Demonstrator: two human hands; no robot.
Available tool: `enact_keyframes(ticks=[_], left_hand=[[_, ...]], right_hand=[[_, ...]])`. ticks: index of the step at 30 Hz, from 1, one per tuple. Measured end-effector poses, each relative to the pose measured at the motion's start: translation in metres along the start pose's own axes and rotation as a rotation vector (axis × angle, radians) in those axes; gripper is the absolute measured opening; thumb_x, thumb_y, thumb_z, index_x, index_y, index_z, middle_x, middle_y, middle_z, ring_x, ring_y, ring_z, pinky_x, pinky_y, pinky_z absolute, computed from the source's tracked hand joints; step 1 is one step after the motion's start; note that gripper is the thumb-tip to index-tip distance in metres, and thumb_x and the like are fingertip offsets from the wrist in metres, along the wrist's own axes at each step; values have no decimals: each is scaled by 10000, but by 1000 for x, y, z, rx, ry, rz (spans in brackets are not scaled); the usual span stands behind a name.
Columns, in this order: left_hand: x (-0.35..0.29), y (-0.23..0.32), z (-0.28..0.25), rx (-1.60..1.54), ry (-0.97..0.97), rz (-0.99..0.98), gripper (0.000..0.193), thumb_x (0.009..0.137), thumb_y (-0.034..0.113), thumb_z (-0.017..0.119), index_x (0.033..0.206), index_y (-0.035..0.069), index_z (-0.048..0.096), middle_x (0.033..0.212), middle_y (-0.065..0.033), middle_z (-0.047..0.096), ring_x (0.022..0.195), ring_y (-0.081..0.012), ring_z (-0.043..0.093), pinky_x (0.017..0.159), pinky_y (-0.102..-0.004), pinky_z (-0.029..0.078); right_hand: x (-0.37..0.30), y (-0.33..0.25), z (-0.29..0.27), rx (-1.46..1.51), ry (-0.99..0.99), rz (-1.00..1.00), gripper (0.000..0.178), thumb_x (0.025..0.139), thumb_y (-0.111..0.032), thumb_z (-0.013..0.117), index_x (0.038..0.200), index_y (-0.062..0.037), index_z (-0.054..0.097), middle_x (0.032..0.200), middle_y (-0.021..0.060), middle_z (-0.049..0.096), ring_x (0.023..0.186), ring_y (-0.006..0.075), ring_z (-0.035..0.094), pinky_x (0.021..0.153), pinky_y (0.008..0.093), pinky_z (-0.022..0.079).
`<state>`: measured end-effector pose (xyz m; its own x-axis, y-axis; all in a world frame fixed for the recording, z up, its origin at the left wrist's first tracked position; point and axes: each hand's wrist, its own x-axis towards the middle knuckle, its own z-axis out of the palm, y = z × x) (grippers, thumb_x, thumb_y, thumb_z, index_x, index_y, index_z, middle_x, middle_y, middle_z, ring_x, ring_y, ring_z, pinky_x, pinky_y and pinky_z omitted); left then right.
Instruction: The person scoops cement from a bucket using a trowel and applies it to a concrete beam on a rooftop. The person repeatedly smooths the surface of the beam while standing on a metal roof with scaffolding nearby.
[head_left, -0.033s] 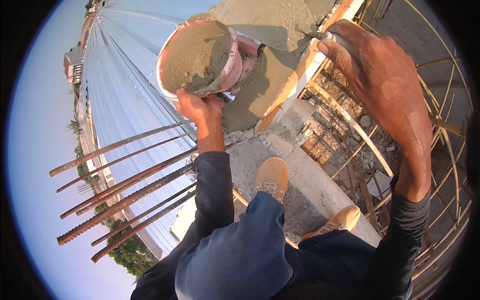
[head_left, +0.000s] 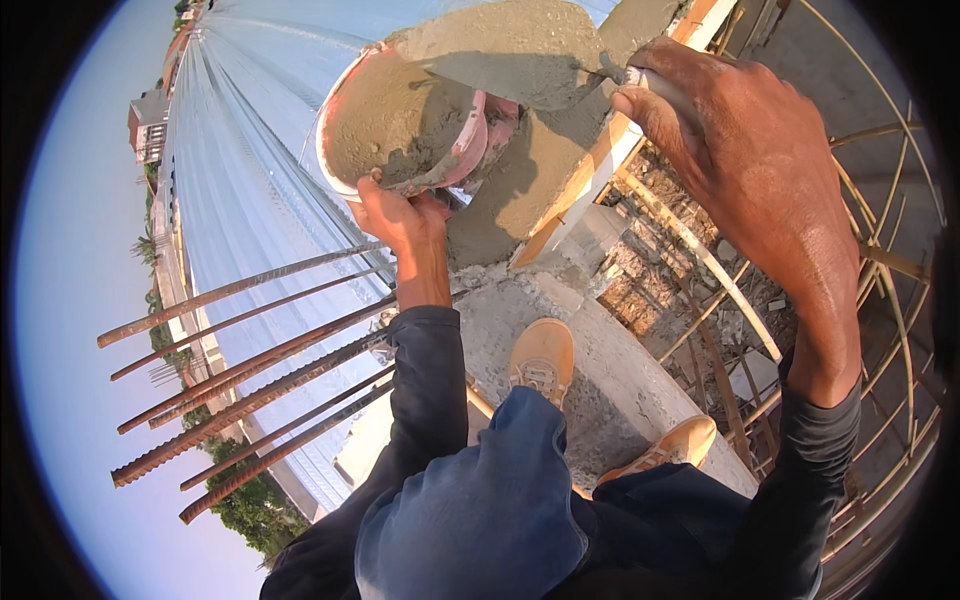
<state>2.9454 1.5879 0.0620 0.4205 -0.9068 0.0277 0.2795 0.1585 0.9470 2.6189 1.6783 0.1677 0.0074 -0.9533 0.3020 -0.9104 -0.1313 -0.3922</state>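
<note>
My left hand (head_left: 402,218) grips the near rim of a pinkish bucket (head_left: 468,150) that is tipped over and has wet grey mortar (head_left: 395,115) inside. In my right hand (head_left: 755,160) is the handle of a trowel (head_left: 505,52). Its broad blade is coated in mortar and overlaps the bucket's far right rim. Below the blade, wet mortar (head_left: 520,190) lies along a wooden form board (head_left: 575,190), just right of the bucket. The bucket's underside is mostly hidden.
Several rusty rebar rods (head_left: 250,405) jut out to the left. My shoes (head_left: 542,355) stand on a narrow concrete ledge (head_left: 630,370). To the right, bamboo poles (head_left: 700,250) cross above a drop with rubble. A shiny metal roof (head_left: 240,170) stretches away at left.
My right hand has shifted slightly left, and the trowel blade has moved left over the bucket's rim. The left hand and bucket stay almost in place.
</note>
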Motion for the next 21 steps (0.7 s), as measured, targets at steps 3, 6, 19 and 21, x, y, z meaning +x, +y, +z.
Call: enact_keyframes(ticks=[3, 6, 19, 21], left_hand=[[-11, -11, 2, 46, -32, 120, 295, 1025, 92, 532, 1306, 9, 569, 1260, -106, 614, 1189, -262, 644, 906, -394, 593], [-43, -14, 31, 171, -98, 219, 421, 1020, 58, 564, 1432, -32, 552, 1377, -116, 615, 1255, -219, 607, 1018, -409, 541], [-30, -18, -7, 269, -171, 349, 451, 1174, 395, 445, 1247, -6, 638, 930, 50, 484, 951, -71, 493, 955, -324, 457], [-31, -14, 13, 199, -176, 326, 483, 1175, 425, 431, 1255, -5, 635, 963, 39, 510, 1015, -94, 516, 1047, -356, 453]], right_hand=[[27, -46, 6, -152, 43, -132, 292, 980, -335, 743, 1089, -73, 810, 855, 137, 782, 844, 298, 773, 795, 434, 604], [59, -43, 28, -394, 58, -320, 138, 918, -207, 774, 888, -82, 825, 793, 119, 776, 786, 272, 777, 736, 406, 606], [34, -81, 49, 91, -617, 8, 300, 977, -310, 745, 1040, -22, 802, 890, 147, 777, 918, 353, 771, 840, 447, 615], [25, -58, 58, 223, -582, 97, 405, 997, -400, 723, 1076, -9, 794, 926, 194, 766, 958, 376, 757, 867, 460, 604]])
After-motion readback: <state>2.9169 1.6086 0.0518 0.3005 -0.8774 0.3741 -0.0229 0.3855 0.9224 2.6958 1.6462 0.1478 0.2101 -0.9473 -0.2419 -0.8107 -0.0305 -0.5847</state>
